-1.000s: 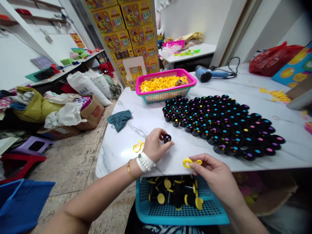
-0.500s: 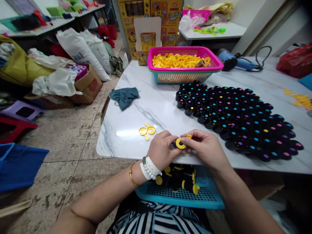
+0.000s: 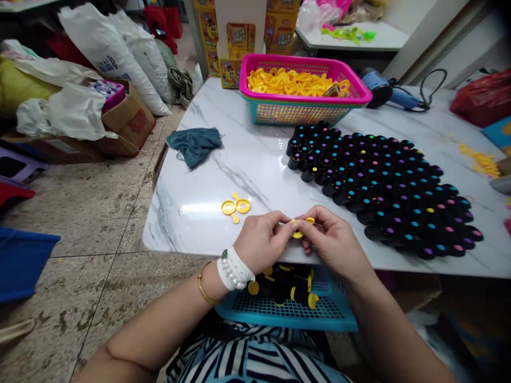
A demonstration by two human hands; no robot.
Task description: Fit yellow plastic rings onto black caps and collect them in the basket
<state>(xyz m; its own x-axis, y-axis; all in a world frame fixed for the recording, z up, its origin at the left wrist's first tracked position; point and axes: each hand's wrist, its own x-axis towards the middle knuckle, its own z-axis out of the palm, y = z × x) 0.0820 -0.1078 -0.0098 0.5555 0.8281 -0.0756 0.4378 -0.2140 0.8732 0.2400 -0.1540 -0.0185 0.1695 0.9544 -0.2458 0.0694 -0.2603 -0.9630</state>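
Yellow cap [image 3: 297,233]: located just below the centre of the frame, above the near edge of the bench [image 3: 199,186]. The left hand [image 3: 259,239] pinches it from one side, thumb against it; the right hand [image 3: 339,242] grips it from the other with thumb and fingers. The two thumbs meet over it. Whatever lies beneath is hidden by the fingers.

Loose caps [image 3: 242,206]: two, yellow, lying side by side on the bench, left of the left hand. A dark teal cloth [image 3: 194,146] lies crumpled farther up and left.

Black tubes [image 3: 383,186]: a dense group standing on the bench, right of centre, with coloured dots showing inside. Above them, at upper centre, a pink basket [image 3: 305,61] is filled with yellow parts. A blue heat gun [image 3: 405,98] lies at upper right, its cord looped.

Below the bench edge, at lower centre, a blue basket [image 3: 287,318] contains black tubes with yellow caps, partly covered by the hands.

Cardboard box [image 3: 130,119]: on the floor, upper left, beside white sacks [image 3: 115,58].
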